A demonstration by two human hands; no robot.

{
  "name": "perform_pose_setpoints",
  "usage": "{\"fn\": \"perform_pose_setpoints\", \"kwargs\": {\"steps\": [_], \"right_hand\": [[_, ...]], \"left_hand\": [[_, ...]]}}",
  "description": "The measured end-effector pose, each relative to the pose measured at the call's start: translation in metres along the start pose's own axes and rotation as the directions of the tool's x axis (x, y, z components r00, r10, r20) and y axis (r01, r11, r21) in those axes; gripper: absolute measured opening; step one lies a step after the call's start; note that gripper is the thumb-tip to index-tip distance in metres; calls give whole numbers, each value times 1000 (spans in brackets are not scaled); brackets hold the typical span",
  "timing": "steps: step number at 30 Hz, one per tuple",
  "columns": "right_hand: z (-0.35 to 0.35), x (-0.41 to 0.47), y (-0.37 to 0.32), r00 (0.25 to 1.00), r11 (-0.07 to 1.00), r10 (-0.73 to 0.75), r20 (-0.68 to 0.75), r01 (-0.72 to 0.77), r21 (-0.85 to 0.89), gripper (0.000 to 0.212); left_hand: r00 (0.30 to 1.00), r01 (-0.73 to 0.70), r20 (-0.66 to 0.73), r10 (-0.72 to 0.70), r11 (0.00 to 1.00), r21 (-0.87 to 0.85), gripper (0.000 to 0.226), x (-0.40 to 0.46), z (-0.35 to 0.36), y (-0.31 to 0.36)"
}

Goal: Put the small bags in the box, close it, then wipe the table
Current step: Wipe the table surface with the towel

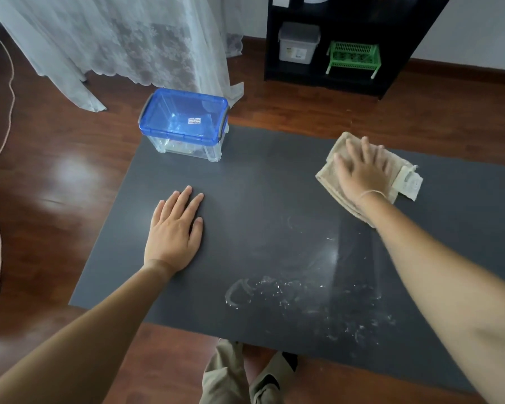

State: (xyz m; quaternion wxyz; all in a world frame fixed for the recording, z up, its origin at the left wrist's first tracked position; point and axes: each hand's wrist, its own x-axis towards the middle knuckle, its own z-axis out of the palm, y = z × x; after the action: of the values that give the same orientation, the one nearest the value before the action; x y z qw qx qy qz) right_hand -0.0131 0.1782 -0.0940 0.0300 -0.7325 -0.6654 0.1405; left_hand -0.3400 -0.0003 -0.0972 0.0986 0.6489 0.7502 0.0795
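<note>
Cloth (333,182) looks soft, floppy; right hand (362,170) spread flat on it, pressing it to desk (260,199). Best pushed w/ palm.

Far left corner: the box (184,123), lid shut, blocks you there; it stands at the table's far edge.
Left middle: your left hand (174,228) lies flat on the table (260,185), just near of the box and apart from it.
Centre: you have bare dark surface between the two hands, open from the far edge to the near edge.
Far right: your right hand (362,167) presses flat on the cloth (359,176), which covers that patch.
Near right: your right forearm crosses above the white smears (303,295).
Far right corner: open surface beyond the cloth.
</note>
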Motion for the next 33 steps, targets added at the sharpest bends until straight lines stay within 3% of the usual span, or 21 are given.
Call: {"fn": "perform_pose_setpoints", "kwargs": {"steps": [2, 5, 8, 10, 11, 13, 14, 16, 17, 19, 20, 21, 22, 24, 25, 26, 28, 29, 30, 31, 33], "right_hand": [[7, 2, -39, 1000, 1000, 12, -2, -12, 0, 62], [31, -34, -104, 933, 932, -358, 43, 360, -40, 55], [49, -112, -108, 659, 662, -728, 189, 747, -57, 57], [38, -135, -66, 545, 546, -808, 224, 835, -61, 57], [30, -129, -40, 575, 565, -795, 196, 818, -106, 57], [15, -95, 4, 809, 791, -582, 78, 586, -176, 55], [6, -76, 17, 939, 925, -344, 18, 342, -164, 55], [-3, -58, 8, 997, 996, 71, -21, -72, -44, 59], [2, -63, -13, 995, 995, 102, -20, -102, -13, 61], [28, -102, -61, 982, 980, -187, 14, 188, -68, 63], [46, -135, -82, 904, 896, -422, 63, 427, -122, 63], [59, -172, -96, 758, 742, -638, 134, 652, -153, 64], [66, -204, -98, 621, 597, -760, 192, 784, -173, 64], [51, -216, -73, 518, 500, -822, 234, 855, -138, 61], [44, -202, -52, 575, 546, -799, 175, 816, -191, 59], [37, -183, -28, 706, 677, -700, 104, 703, -218, 58], [16, -146, 11, 979, 972, -197, -56, 187, -143, 62], [8, -137, 13, 993, 995, 84, -85, -87, -37, 65], [8, -137, -1, 967, 971, 240, -85, -238, 31, 66], [15, -145, -26, 964, 968, 251, -85, -248, 41, 66], [46, -176, -88, 995, 998, -49, -87, 46, -36, 64]], "left_hand": [[1000, 2, -4, -2, 1000, 2, 57, 0, 0, 0], [1000, -1, -17, 1, 1000, -25, 56, 1, 1, -1], [1000, -7, -18, 7, 999, -39, 55, 0, 1, -2], [1000, -16, -20, 15, 999, -42, 53, 0, 1, -2], [1000, -18, -17, 17, 999, -46, 53, 0, 1, -2], [1000, -21, -15, 20, 999, -48, 53, 0, 2, -2], [1000, -24, -15, 24, 999, -47, 53, 0, 3, -3], [999, -28, -17, 27, 999, -44, 53, 0, 2, -3], [999, -31, -15, 30, 998, -47, 53, 0, 1, -3], [999, -40, -10, 39, 994, -101, 53, 0, -1, -1], [999, -48, -10, 47, 986, -161, 51, -1, -3, -1], [998, -57, -13, 56, 970, -235, 48, -4, -6, -3], [998, -59, -20, 56, 952, -301, 45, -6, -10, -9], [999, -40, -19, 36, 948, -316, 44, -16, -22, -32], [1000, -31, -12, 28, 965, -261, 45, -24, -27, -48], [999, -33, -1, 33, 981, -189, 47, -32, -31, -64], [997, -67, 36, 69, 997, -45, 55, -49, -33, -85], [995, -80, 57, 79, 997, 9, 58, -56, -31, -89], [994, -82, 70, 79, 996, 43, 61, -59, -29, -90], [995, -80, 72, 75, 995, 60, 63, -60, -26, -90], [995, -78, 70, 73, 995, 65, 63, -59, -23, -90]]}}
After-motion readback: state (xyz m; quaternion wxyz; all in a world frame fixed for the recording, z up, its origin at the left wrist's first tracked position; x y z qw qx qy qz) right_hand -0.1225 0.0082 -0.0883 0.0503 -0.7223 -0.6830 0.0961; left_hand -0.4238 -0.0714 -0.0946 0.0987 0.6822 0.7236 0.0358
